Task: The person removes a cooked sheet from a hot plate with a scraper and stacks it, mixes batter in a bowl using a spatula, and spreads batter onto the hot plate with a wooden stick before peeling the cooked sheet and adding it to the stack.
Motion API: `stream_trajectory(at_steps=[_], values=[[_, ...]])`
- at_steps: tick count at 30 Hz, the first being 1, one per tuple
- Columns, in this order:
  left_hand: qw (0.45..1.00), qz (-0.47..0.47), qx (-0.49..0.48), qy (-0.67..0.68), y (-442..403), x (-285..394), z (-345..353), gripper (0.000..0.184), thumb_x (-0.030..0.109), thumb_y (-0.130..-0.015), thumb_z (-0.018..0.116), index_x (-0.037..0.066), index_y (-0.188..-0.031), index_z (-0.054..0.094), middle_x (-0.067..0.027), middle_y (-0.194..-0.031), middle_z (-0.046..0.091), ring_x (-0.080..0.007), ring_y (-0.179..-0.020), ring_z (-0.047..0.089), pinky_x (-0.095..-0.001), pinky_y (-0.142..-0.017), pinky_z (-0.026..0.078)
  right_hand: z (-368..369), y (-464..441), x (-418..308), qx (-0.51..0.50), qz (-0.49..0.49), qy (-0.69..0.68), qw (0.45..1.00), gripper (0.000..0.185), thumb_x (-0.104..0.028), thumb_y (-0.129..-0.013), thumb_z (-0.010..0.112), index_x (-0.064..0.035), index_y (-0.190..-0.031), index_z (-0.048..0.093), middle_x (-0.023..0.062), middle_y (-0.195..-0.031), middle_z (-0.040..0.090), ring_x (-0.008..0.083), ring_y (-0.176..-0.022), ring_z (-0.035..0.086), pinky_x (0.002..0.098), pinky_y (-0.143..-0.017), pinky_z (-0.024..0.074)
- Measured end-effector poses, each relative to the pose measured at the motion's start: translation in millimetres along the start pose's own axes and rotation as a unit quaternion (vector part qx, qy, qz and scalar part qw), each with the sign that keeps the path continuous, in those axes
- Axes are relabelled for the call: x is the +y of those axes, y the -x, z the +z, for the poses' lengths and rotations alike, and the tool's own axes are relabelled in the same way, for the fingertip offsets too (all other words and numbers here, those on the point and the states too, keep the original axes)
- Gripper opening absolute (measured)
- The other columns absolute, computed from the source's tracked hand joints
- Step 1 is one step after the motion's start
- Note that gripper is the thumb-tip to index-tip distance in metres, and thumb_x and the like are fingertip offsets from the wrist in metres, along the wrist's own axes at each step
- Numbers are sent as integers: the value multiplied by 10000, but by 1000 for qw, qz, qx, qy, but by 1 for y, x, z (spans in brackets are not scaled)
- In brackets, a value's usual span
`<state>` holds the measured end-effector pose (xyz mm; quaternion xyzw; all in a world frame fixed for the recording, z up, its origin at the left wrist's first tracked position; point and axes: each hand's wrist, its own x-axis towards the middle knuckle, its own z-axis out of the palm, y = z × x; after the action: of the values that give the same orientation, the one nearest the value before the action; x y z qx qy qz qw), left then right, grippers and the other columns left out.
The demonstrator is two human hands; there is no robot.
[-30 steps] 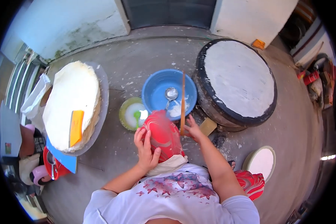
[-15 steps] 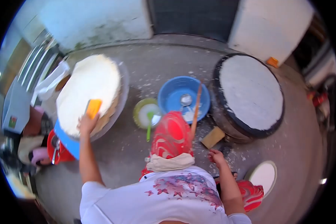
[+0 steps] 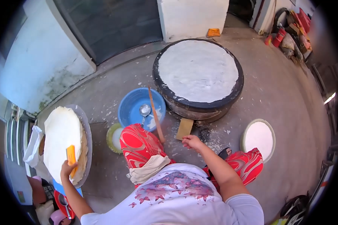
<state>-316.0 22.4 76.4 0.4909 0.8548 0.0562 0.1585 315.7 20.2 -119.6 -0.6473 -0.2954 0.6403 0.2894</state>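
Observation:
Holding an orange scraper [image 3: 71,153], my left hand [image 3: 67,168] is at the near right edge of a tall stack of thin round pancakes [image 3: 62,138]. The stack lies on a wide translucent tray [image 3: 87,129]. My right hand [image 3: 192,142] hangs in front of my right knee with its fingers curled together, and nothing shows in it. Just beyond it on the floor is a yellowish block [image 3: 184,129]. Farther ahead, a large black round griddle [image 3: 238,88] carries a white layer of batter [image 3: 199,71] over nearly its whole top.
A blue basin [image 3: 124,108] holds a metal ladle [image 3: 145,110], with a long wooden stick [image 3: 156,114] leaning over its rim. Beside it stands a green bowl [image 3: 110,138] of white liquid. A tub of white batter [image 3: 259,138] is at right; a red bucket [image 3: 60,202] at lower left.
My view has swung to the right, bringing the griddle towards the middle. The left hand keeps the scraper and has shifted to the stack's near edge. My right hand remains near the block.

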Motion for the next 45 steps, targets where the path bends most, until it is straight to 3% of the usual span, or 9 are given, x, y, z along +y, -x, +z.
stream_trajectory(at_steps=[7, 12, 20, 22, 25, 28, 31, 36, 45], values=[[999, 8, 3, -47, 0, -6, 3, 489, 268, -611, 684, -95, -927, 598, -233, -781, 623, -274, -723, 628, -355, -662, 478, -3, -2, 2, -9, 6, 0, 1000, 292, -165, -850, 507, -51, -1114, 555, 35, -912, 622, 103, -717, 581, 221, -564, 453], [938, 35, 292, -186, 7, 14, -44, 285, 207, -674, 529, -76, -690, 561, -280, -697, 559, -427, -675, 557, -469, -631, 441, 1, 3, -14, -36, 6, -4, 999, 309, -186, -853, 535, -64, -1136, 537, 28, -913, 617, 102, -729, 582, 218, -580, 457], [888, 348, 300, -20, 92, 223, -30, 243, 71, -664, 524, 22, -896, 573, -192, -685, 571, -378, -630, 561, -426, -573, 447, 47, 82, -131, 11, -381, 84, 921, 352, -152, -771, 650, -63, -1066, 480, 77, -989, 582, 189, -854, 591, 298, -723, 482], [867, 428, 254, -37, 116, 279, -2, 252, 57, -628, 543, 27, -876, 574, -171, -667, 559, -358, -597, 555, -415, -550, 448, 53, 116, -169, 163, -616, 179, 750, 427, -121, -696, 687, -67, -1058, 467, 100, -1017, 555, 241, -957, 555, 359, -817, 447], [809, 567, 145, -51, 147, 341, 33, 272, 57, -596, 561, 41, -867, 577, -137, -655, 555, -326, -588, 556, -403, -538, 455, 42, 151, -210, 212, -696, 350, 589, 323, -171, -678, 640, -88, -960, 508, 90, -1039, 527, 242, -934, 542, 419, -792, 427], [771, 633, 26, -54, 169, 374, 62, 391, 62, -597, 596, 48, -985, 557, -136, -806, 600, -316, -720, 588, -395, -631, 479, 29, 129, -195, 182, -666, 454, 563, 189, -176, -701, 571, -103, -872, 538, 86, -934, 562, 224, -854, 567, 436, -767, 422], [717, 691, 68, 62, 168, 397, 78, 527, 83, -617, 635, 36, -1123, 497, -173, -1081, 550, -342, -996, 535, -416, -826, 437, -14, 122, -184, 102, -472, 537, 692, 232, -205, -647, 640, -123, -854, 578, 59, -714, 583, 252, -687, 596, 372, -618, 463], [798, 599, 54, 44, 145, 363, 93, 641, 110, -673, 660, 6, -1244, 389, -201, -1326, 334, -406, -1232, 300, -482, -981, 283, -180, 52, -137, 362, -306, 121, 872, 300, -167, -720, 654, -23, -970, 570, 135, -868, 633, 262, -757, 630, 345, -668, 495], [866, 480, 136, 45, 150, 360, 136, 541, 156, -723, 554, -38, -1206, 406, -244, -1290, 354, -437, -1212, 309, -495, -976, 258, -350, -10, -175, 578, -125, 188, 784, 357, -234, -691, 632, 24, -935, 593, 208, -882, 629, 326, -814, 621, 380, -710, 485]])
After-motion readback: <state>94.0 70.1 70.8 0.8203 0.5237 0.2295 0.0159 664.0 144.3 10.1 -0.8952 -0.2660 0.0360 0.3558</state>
